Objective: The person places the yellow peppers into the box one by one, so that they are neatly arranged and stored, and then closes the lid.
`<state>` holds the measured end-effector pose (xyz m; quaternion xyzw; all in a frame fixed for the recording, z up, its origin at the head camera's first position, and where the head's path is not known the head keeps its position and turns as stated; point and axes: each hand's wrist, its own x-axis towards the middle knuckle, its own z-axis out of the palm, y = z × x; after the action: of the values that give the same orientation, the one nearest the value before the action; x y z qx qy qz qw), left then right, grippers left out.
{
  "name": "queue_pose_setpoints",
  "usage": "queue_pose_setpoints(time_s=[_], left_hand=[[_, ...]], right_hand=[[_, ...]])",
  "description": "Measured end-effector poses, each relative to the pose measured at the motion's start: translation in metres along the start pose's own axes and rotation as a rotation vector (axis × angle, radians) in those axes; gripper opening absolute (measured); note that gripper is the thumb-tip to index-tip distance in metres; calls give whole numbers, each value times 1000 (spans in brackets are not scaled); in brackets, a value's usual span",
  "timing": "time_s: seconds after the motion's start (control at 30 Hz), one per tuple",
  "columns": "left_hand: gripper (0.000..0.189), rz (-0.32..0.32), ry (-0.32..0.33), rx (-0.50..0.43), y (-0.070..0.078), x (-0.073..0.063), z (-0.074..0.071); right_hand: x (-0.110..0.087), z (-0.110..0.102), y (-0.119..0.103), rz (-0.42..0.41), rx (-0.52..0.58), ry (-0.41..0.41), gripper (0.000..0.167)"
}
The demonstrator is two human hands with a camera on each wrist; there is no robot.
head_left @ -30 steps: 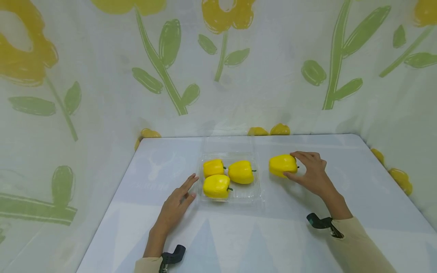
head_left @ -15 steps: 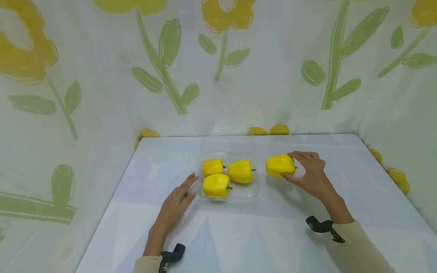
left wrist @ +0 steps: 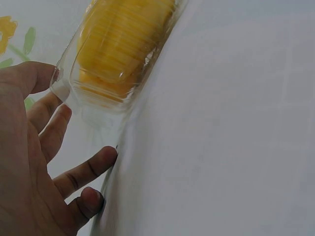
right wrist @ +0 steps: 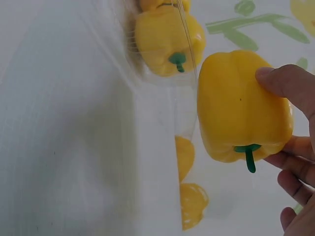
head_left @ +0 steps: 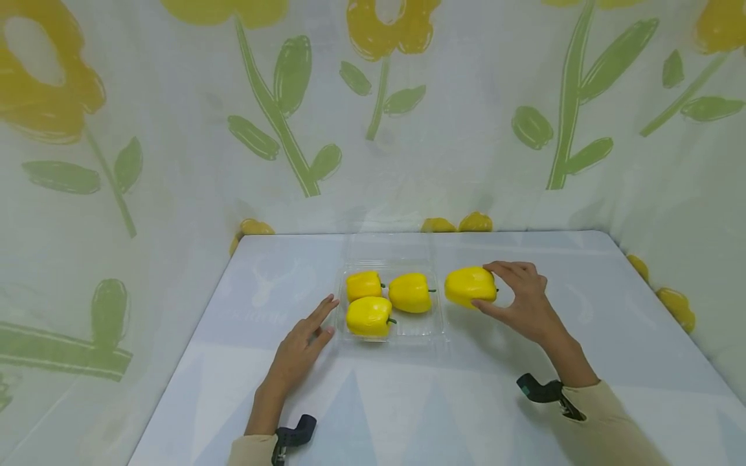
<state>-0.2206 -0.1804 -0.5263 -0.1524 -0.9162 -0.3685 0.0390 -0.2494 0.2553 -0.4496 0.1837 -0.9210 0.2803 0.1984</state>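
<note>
My right hand (head_left: 521,301) pinches a yellow bell pepper (head_left: 469,286) between thumb and fingers, just right of a clear plastic clamshell box (head_left: 419,331). The right wrist view shows this pepper's green stem pointing down, away from the box. Inside the box lie three more yellow peppers: one at the back left (head_left: 364,285), one at the right (head_left: 410,292) and one at the front left (head_left: 370,317). At the box's left side is my left hand (head_left: 300,353), fingers spread and fairly straight. In the left wrist view a digit meets the clear rim (left wrist: 61,81).
The box's clear lid (head_left: 389,246) is folded back toward the rear edge of the white table (head_left: 396,401). Behind the table hangs a cloth with a flower print (head_left: 466,149). Dark wrist camera mounts (head_left: 297,432) sit on both forearms.
My right hand has carried the held pepper left, closer to the box's right edge. The left hand and the three peppers in the box have stayed in place.
</note>
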Motion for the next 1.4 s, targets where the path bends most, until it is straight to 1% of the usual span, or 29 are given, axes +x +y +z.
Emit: queue_pose_setpoints(time_s=[0.23,0.43,0.8,1.4], left_hand=[[52,-4,-5,-11,2,-1,-1],[52,-6,-3,2,4,-1,-2],[53,-2,-6,0,2,-1,-2],[52,12,14,9,3,-3,-2]], right_hand=[[2,4,-8,-9,5,-16,64],[3,5,-17,-18,15,-23,64],[5,14,-28,-28,71,-52,63],[6,24,-45,-46,89,-75,65]])
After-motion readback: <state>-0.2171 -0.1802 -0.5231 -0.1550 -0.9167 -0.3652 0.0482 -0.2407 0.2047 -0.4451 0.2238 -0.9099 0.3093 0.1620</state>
